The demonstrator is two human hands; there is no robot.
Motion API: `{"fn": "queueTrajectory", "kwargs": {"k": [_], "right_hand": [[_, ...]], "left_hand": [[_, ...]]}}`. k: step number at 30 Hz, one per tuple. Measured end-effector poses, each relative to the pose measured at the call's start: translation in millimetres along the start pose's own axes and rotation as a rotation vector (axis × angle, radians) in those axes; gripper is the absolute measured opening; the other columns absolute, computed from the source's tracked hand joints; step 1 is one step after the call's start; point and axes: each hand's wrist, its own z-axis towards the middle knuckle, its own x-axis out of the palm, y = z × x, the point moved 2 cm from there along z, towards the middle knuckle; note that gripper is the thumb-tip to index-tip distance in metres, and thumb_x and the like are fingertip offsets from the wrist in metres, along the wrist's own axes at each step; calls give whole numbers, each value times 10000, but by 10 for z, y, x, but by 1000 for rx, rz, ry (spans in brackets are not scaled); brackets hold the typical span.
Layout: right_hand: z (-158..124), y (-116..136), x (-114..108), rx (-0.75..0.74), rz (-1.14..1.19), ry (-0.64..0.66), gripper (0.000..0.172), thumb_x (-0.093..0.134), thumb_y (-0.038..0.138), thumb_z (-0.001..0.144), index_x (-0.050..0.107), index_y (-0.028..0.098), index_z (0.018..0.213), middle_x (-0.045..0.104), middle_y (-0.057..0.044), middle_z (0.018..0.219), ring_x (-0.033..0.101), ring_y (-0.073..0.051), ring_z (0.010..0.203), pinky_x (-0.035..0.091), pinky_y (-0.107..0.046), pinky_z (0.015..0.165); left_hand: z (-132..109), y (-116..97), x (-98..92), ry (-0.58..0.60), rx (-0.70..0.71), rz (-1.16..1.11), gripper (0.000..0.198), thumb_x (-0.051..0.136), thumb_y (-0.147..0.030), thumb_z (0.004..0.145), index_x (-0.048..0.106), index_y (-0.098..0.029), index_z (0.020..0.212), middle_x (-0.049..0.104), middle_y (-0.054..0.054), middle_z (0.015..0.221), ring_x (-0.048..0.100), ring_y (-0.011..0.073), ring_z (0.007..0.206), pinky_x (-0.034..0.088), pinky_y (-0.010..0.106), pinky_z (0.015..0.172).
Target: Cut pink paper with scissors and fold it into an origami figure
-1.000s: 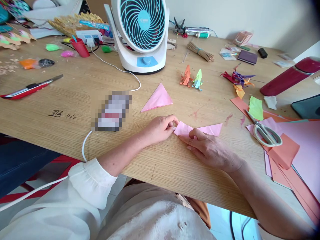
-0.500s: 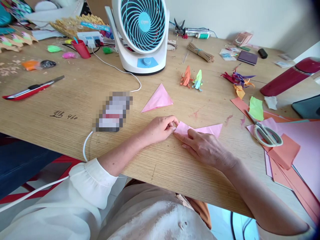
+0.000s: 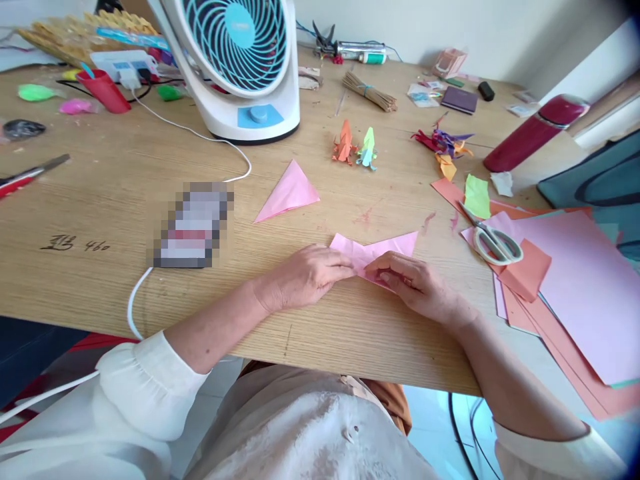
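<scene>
A folded pink paper [image 3: 380,248] lies flat on the wooden table [image 3: 125,193] near its front edge. My left hand [image 3: 305,275] pinches the paper's lower left part with thumb and fingers pressed together. My right hand [image 3: 415,285] pinches the same paper from the right, its fingertips meeting the left hand's at the middle fold. Both hands rest on the tabletop. A second pink paper triangle [image 3: 289,192] lies apart, farther back.
Scissors [image 3: 493,240] lie on a stack of pink and orange sheets [image 3: 575,280] at the right. A fan [image 3: 235,60] stands at the back, with two small origami figures [image 3: 355,147], a red bottle [image 3: 533,132], a red cup [image 3: 104,90] and a white cable [image 3: 137,300] around.
Both hands slid toward me along the pink paper and now meet at its middle fold. The view shifted right and slightly down.
</scene>
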Motion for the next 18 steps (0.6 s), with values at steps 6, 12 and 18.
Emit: {"fn": "queueTrajectory", "kwargs": {"k": [6, 12, 18], "right_hand": [[-134, -46, -52, -111, -103, -25, 404, 379, 29, 927, 627, 201, 1196, 626, -94, 1053, 598, -187, 939, 487, -316, 782], [-157, -38, -25, -198, -379, 85, 525, 371, -1, 903, 568, 236, 1328, 563, -101, 1052, 542, -208, 913, 473, -355, 784], [-255, -31, -102, -206, -599, 167, 478, 396, 46, 920, 543, 211, 1344, 597, -115, 1132, 559, -220, 893, 463, -375, 794]], "left_hand": [[-27, -62, 71, 65, 44, 71, 378, 413, -42, 941, 602, -137, 1255, 654, 119, 1253, 604, 216, 1178, 505, 376, 1002], [-11, -77, 71, 99, 30, 94, 425, 406, -23, 936, 564, -148, 1310, 637, 118, 1261, 597, 209, 1177, 516, 369, 995], [-2, -85, 70, 114, 20, 124, 443, 408, -17, 933, 569, -172, 1315, 638, 112, 1230, 603, 218, 1154, 520, 374, 969]]}}
